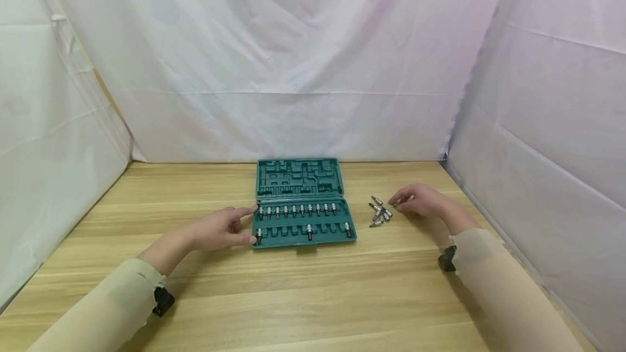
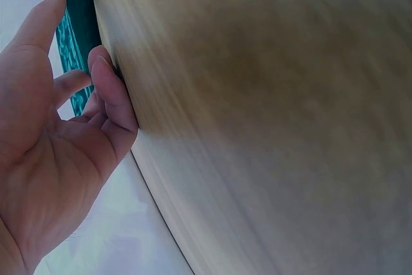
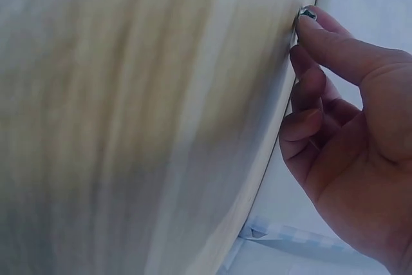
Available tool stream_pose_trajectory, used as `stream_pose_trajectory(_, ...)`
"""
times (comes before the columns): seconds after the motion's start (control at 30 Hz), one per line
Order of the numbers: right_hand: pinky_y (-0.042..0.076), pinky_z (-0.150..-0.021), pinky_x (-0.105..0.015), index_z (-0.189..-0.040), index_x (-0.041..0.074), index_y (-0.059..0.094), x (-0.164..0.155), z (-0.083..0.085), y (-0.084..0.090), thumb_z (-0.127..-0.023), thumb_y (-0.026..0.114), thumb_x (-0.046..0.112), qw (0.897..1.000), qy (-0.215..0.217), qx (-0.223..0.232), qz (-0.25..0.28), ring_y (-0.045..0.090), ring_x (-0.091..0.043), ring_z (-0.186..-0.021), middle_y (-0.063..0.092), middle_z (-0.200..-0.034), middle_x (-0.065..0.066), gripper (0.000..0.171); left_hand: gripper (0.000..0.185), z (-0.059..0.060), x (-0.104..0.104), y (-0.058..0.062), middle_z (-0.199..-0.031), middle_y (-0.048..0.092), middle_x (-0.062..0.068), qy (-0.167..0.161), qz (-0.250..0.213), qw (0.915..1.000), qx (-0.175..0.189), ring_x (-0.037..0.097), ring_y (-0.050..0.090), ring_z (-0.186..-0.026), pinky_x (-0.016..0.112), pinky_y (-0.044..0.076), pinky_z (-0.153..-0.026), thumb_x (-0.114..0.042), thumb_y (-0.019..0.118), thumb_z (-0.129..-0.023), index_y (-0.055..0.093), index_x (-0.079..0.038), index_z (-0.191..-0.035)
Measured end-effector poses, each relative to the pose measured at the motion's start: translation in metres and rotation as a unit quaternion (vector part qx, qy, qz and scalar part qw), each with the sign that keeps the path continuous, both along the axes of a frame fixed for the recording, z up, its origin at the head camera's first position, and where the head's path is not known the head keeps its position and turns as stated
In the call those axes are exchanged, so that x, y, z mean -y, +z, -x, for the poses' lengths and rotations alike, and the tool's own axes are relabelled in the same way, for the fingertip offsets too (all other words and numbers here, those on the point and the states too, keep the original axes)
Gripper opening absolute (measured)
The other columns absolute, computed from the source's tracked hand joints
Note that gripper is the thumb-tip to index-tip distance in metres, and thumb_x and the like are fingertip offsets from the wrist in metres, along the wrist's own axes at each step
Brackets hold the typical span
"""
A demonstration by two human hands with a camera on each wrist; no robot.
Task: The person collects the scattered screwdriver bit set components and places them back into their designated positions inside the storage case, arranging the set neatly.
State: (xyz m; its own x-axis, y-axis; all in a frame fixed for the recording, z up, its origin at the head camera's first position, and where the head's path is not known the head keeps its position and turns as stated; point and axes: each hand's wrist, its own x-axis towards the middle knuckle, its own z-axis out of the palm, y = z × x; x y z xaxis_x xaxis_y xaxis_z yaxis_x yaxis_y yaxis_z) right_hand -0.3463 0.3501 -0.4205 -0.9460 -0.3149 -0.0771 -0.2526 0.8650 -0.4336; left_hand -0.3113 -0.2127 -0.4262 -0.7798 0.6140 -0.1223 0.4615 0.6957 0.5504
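An open green case (image 1: 283, 241) lies on the table, its lid folded back. A row of bit sockets (image 1: 294, 210) fills the case's upper slots, and 3 more stand spaced along the lower row. My left hand (image 1: 215, 232) touches the case's left side, thumb near the front corner and index finger farther back. Its other fingers are bent in the left wrist view. With thumb and index finger, my right hand (image 1: 423, 200) pinches a bit socket (image 3: 309, 13), mostly covered by the fingertips. Just left of that hand is a loose pile of bit sockets (image 1: 379, 216).
The wooden table (image 1: 303, 303) extends around the case. White cloth (image 1: 293, 58) hangs behind it and on both sides. A black wrist strap piece (image 1: 163, 301) shows at my left sleeve, another (image 1: 447, 259) at my right.
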Motion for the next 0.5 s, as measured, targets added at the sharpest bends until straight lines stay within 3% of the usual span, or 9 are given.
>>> stream_pose_trajectory(0.17, 0.053, -0.105, -0.056, -0.117, 0.013, 0.085, -0.0040, 0.0000, -0.0023, -0.103, 0.076, 0.013, 1.000, -0.011, -0.008, 0.006, 0.071, -0.031, -0.117, 0.081, -0.122, -0.011, 0.017, 0.091, -0.0005, -0.0007, 0.0007, -0.106, 0.060, 0.005, -0.001, 0.000, 1.0000, -0.004, 0.017, 0.056, -0.093, 0.035, 0.049, -0.082, -0.050, 0.075, -0.104, 0.033, -0.009, -0.173)
stream_pose_trajectory(0.33, 0.052, -0.088, -0.040, -0.109, 0.012, 0.083, -0.0048, -0.0025, -0.0016, -0.101, 0.081, 0.017, 0.999, -0.015, -0.018, 0.028, 0.065, -0.020, -0.097, 0.080, -0.108, -0.005, 0.010, 0.091, -0.0011, -0.0007, 0.0010, -0.106, 0.060, 0.004, -0.001, -0.001, 1.0000, -0.006, 0.016, 0.056, -0.093, 0.034, 0.049, -0.082, -0.050, 0.075, -0.104, 0.034, -0.009, -0.173)
stream_pose_trajectory(0.5, 0.049, -0.087, -0.034, -0.114, 0.014, 0.080, -0.0007, -0.0061, 0.0012, -0.102, 0.079, 0.021, 0.997, -0.029, -0.021, 0.073, 0.063, -0.017, -0.096, 0.078, -0.114, -0.006, 0.014, 0.091, -0.0012, -0.0007, 0.0013, -0.105, 0.060, 0.004, -0.001, -0.001, 1.0000, -0.007, 0.016, 0.056, -0.093, 0.034, 0.050, -0.082, -0.050, 0.075, -0.104, 0.034, -0.008, -0.173)
